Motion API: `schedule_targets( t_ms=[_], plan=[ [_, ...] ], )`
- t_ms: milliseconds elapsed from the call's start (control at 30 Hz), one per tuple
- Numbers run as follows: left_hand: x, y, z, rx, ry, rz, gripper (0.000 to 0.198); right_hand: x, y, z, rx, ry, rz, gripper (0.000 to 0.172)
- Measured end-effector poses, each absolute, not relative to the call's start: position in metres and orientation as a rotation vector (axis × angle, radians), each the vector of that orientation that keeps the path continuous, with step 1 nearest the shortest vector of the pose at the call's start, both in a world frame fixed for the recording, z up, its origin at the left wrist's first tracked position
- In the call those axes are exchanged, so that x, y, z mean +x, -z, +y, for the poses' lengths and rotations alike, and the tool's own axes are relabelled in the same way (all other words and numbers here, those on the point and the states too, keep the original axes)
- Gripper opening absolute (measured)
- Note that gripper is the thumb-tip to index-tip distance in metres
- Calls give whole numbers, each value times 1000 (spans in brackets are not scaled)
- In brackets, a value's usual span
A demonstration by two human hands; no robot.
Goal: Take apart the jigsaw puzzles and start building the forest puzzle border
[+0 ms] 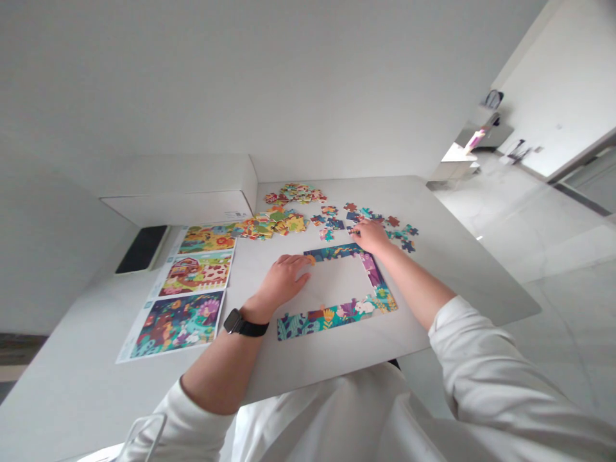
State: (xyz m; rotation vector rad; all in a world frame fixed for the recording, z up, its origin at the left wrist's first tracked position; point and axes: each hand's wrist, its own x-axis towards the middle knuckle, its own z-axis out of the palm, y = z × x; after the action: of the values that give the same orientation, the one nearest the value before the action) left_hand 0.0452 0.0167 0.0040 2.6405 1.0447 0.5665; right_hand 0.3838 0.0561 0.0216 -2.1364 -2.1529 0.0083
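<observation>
A partly joined jigsaw border (312, 322) lies on the table, with joined top, right and bottom sides. My left hand (283, 280) rests flat at its upper left, fingers stretched out and thumb apart, fingertips at the left end of the top row. Just beyond the top right corner, my right hand (371, 236) has its fingers closed on a small dark puzzle piece (353, 231), partly hidden by the fingertips. Loose puzzle pieces (408, 246) in blue, teal and brown lie around that hand.
Yellow-green puzzle pieces (269, 226) and a further reddish heap (296, 192) lie toward the wall. At left are a sheet with three printed pictures (180, 324), a dark phone (142, 250) and a white box (178, 206). The table's right edge borders the floor.
</observation>
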Motion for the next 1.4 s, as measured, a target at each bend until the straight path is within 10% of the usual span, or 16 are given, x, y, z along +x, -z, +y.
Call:
schedule_targets(
  t_ms=[200, 1400],
  plan=[
    [46, -4, 16, 2627, -572, 1084, 37, 363, -12, 62, -1930, 43, -2198, 50],
    [187, -19, 138, 2412, -424, 1468, 20, 359, -1, 71, -1923, -185, -1877, 29]
  ],
)
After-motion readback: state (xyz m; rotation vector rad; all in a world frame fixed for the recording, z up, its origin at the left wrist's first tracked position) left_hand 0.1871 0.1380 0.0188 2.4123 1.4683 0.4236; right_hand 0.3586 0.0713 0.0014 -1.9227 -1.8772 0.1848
